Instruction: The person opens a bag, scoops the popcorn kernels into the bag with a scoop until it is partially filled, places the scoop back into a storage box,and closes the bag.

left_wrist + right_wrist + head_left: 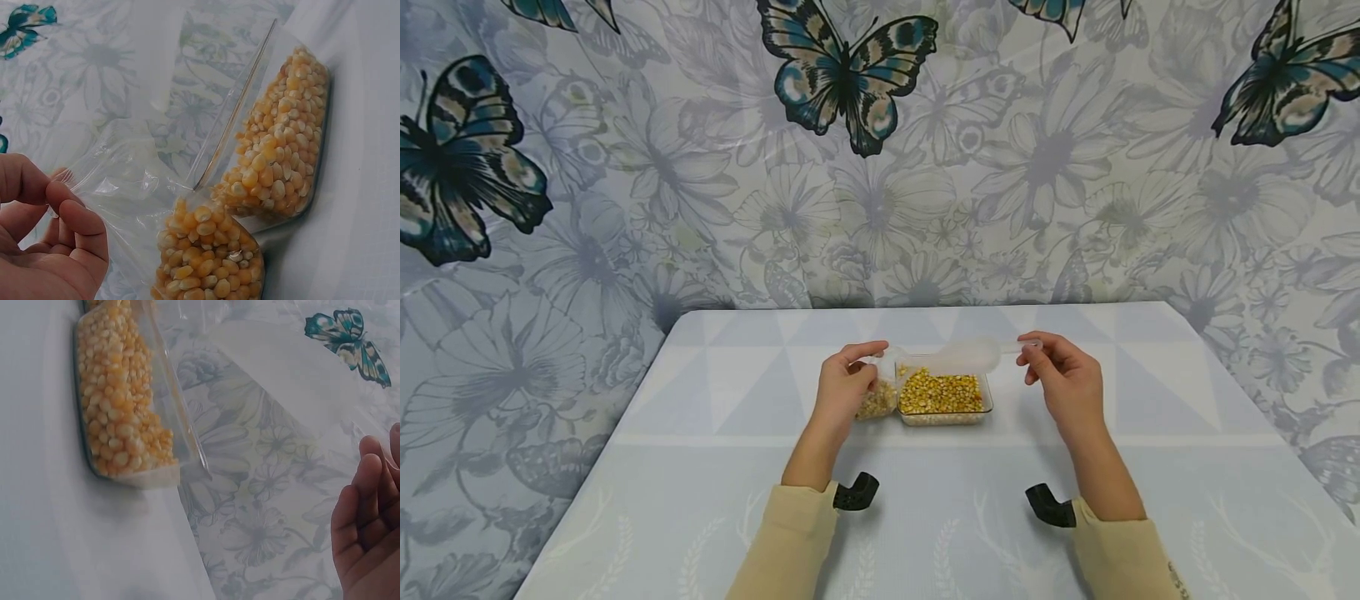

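Observation:
My left hand (842, 379) pinches the top edge of a clear plastic bag (134, 178). Yellow corn kernels (203, 253) fill its lower part, which stands against the left side of a glass container (943, 419). More corn kernels (942, 392) lie in that container, heaped higher on the left in the right wrist view. Out to the right, my right hand (1066, 375) holds the thin handle of a translucent white plastic spoon (973, 357) between thumb and fingers. The spoon's broad bowl (281, 369) reaches leftward over the container's back rim toward the bag's upper part.
Container and bag stand on a pale table (940, 500) with a triangle pattern, toward its far edge. Behind it rises a wall covering (880, 233) printed with flowers and butterflies. Black wrist mounts (857, 492) stick out from the beige sleeves (790, 537).

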Available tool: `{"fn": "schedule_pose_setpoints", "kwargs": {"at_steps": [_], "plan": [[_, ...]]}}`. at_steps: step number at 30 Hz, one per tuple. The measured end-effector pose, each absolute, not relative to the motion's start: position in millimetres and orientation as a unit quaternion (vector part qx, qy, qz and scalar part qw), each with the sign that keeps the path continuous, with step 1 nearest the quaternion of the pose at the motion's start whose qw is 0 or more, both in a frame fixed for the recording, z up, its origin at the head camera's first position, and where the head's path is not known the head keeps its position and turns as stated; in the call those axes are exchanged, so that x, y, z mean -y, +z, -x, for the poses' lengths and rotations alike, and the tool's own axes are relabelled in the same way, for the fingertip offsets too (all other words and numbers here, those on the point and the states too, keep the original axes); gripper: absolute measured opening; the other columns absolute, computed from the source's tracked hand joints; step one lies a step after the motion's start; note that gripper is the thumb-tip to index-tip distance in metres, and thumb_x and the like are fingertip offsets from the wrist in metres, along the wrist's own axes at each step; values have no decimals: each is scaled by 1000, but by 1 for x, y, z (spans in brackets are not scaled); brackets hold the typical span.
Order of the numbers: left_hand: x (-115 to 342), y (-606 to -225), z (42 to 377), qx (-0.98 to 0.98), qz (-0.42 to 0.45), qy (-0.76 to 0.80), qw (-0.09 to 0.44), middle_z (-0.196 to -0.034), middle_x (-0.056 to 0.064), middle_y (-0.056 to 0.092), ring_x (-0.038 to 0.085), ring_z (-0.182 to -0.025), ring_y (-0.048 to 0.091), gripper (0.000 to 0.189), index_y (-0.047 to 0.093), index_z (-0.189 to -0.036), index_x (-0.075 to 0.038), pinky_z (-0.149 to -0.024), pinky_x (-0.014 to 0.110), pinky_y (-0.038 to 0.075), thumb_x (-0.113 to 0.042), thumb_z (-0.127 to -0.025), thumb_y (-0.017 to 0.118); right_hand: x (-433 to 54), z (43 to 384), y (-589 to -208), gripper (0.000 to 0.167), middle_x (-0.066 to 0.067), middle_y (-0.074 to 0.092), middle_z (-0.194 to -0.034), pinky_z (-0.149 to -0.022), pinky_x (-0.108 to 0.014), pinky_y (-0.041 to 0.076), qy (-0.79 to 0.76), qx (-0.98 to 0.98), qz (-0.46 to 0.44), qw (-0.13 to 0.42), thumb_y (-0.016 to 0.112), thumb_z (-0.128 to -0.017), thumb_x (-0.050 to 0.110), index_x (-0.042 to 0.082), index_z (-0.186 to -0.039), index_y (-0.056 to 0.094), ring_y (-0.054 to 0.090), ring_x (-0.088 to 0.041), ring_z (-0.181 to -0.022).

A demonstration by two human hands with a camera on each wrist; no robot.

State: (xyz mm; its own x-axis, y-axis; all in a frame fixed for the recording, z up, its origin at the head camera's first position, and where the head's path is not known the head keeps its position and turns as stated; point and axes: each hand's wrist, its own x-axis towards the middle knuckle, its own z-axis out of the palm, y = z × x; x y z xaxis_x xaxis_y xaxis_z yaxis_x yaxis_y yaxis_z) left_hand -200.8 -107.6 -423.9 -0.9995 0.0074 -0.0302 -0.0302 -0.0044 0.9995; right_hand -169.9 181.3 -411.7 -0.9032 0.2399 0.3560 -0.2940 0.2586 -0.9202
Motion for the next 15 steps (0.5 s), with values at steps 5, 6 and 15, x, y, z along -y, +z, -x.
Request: {"fn": "schedule_pose_setpoints", "kwargs": {"at_steps": [5, 6, 15], "plan": [[108, -424, 200, -706, 8, 708, 12, -118, 7, 63, 14, -65, 45, 44, 73, -121, -10, -60, 27, 40, 6, -86, 52, -187, 172, -415, 26, 12, 66, -78, -62, -18, 53, 596, 780, -13, 190, 64, -97, 21, 0, -112, 70, 58, -10, -62], [108, -424, 200, -706, 9, 708, 12, -118, 7, 63, 14, -65, 45, 43, 73, -120, -11, -60, 27, 40, 6, -86, 52, -188, 173, -416, 27, 12, 66, -79, -63, -18, 54, 591, 786, -12, 183, 64, -97, 22, 1, -113, 70, 58, -10, -62], [107, -423, 200, -707, 11, 707, 10, -118, 6, 64, 13, -66, 46, 43, 74, -119, -11, -60, 26, 40, 5, -87, 52, -196, 177, -425, 27, 7, 68, -82, -63, -19, 54, 533, 833, -12, 152, 63, -98, 29, 6, -111, 71, 60, -9, -65]]}}
